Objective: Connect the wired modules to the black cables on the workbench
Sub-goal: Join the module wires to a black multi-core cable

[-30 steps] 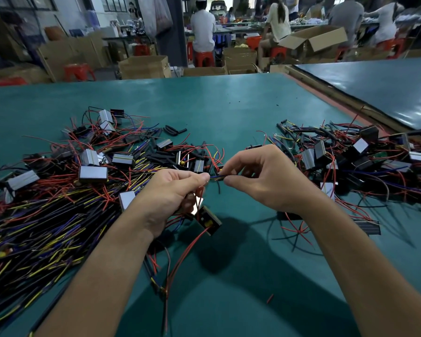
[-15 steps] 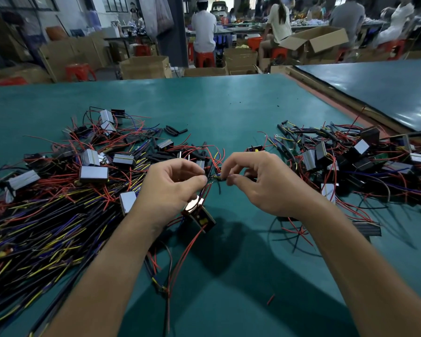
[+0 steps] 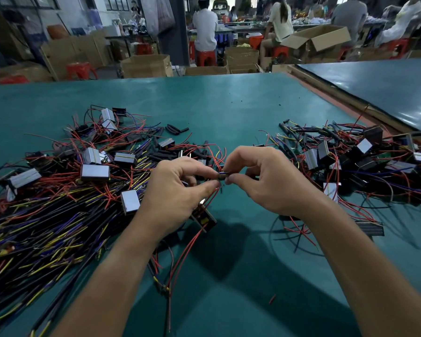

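Wired module (image 3: 203, 216): a small dark box hanging tilted just below the left hand (image 3: 178, 190), with its red leads (image 3: 180, 259) trailing down toward the person across the bench. The body looks light and rigid. The leads look thin and limp, so the box's weight will probably tug on any joint. Better to hold it at the wire, close to the tip, than by the box. The left hand pinches between thumb and forefinger. The right hand (image 3: 265, 181) does the same, fingertip to fingertip with it, other fingers loosely curled. Between the two pinches sit the wire ends (image 3: 223, 175), a dark bit with a touch of blue; whether they are joined yet is too small to tell. Left of the left hand lie the black cables (image 3: 46, 227) with yellow and purple tips, in a tangled sheaf. They look soft and likely to drag their neighbours if pulled. Beyond them are more silver-faced modules (image 3: 95, 171) among red wire. Right of the right hand is a second heap (image 3: 350, 161). Past both hands, short black sleeves (image 3: 176, 129) lie on the green workbench (image 3: 229, 105).
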Motion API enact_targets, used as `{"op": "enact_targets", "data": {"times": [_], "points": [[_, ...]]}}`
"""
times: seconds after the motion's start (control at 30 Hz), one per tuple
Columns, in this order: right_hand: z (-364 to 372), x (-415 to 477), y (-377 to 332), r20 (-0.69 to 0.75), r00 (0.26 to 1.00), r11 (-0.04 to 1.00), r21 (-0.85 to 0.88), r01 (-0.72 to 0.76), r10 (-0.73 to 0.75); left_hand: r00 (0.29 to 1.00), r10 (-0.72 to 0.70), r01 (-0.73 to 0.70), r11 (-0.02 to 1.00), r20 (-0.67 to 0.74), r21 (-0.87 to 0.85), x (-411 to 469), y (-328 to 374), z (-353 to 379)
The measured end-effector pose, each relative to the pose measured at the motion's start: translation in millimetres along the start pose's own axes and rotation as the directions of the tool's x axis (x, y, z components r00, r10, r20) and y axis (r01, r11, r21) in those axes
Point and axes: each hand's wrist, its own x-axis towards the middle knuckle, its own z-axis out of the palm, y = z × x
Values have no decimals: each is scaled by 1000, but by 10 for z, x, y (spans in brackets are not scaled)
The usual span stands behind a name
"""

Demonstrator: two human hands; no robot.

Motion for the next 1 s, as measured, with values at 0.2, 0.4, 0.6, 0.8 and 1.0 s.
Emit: {"op": "enact_targets", "data": {"times": [0.2, 0.4, 0.6, 0.8, 1.0], "points": [[-13, -15, -39, 1, 1000, 1000, 9, 20, -20, 1000, 21, -22, 1000, -19, -12, 4, -28, 8], [-12, -15, -35, 1, 1000, 1000, -1, 10, -10, 1000, 6, -7, 1000, -30, -20, -3, -22, 1], [-13, -14, -22, -16, 999, 999, 10, 32, -31, 995, 99, -99, 995, -6, 29, -3, -33, 12], [-10, -15, -28, 7, 999, 996, 78, 38, -39, 991, 129, -127, 990, -32, 55, -1, -19, 38], [-13, -7, -7, 4, 1000, 996, 89, 12, -12, 999, 26, -26, 1000, -34, -10, -2, -26, 85]]}}
